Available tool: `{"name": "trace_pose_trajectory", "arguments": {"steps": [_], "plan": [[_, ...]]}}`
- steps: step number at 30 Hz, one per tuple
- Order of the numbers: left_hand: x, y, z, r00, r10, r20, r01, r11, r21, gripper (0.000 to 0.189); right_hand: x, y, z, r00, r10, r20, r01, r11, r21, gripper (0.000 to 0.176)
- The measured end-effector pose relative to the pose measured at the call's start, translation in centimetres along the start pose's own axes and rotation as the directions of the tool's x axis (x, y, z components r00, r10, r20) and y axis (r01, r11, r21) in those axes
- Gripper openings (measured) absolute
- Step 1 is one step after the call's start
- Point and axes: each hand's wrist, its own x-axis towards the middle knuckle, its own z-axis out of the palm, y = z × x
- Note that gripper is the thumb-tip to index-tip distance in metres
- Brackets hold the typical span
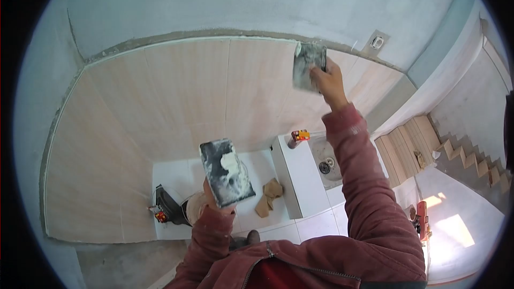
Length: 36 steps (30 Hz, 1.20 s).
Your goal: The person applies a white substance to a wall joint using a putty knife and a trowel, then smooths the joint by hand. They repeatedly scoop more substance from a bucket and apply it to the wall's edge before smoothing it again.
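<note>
My right hand (331, 84) grips a dark rectangular float (308, 64), slightly blurred, up at the top edge of the tiled wall (187, 85). White paste clings to that float's upper left corner. Lower down and to the left, my left hand (212, 195) holds a second dark rectangular float (215, 168) from below, its face turned up. A lump of white paste (232, 167) lies on it, with smears around it. Most of the left fingers are hidden under this float. A rough grey strip (160, 38) runs along the tile edge near the right float.
Below stands a white counter (294, 174) with a sink (327, 155) and a red-yellow container (300, 136). A brown crumpled piece (269, 195) and a dark boot-like shape (168, 206) lie lower. An electrical box (377, 42) sits in the upper wall; stairs (409, 147) are at right.
</note>
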Motion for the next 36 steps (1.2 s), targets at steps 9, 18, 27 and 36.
{"name": "trace_pose_trajectory", "arguments": {"steps": [9,18,27,36], "plan": [[-1.9,1.8,-3.9,0.969,0.142,-0.200,-0.116,0.984,0.138,0.036,9.4,7.8,-0.5,0.829,-0.556,0.058,0.394,0.507,-0.767,0.039],[-1.8,1.8,-2.5,0.927,0.176,-0.332,-0.130,0.979,0.156,0.031,10.4,6.3,-2.3,0.901,-0.354,0.251,0.406,0.482,-0.776,0.043],[-1.6,1.4,-1.9,0.948,0.093,-0.306,-0.062,0.992,0.108,0.033,8.9,6.8,1.4,0.891,-0.417,0.179,0.345,0.366,-0.864,0.044],[-1.6,1.5,-3.1,0.952,0.075,-0.295,-0.059,0.996,0.065,0.034,11.2,6.2,-2.9,0.940,-0.286,0.185,0.320,0.555,-0.768,0.044]]}}
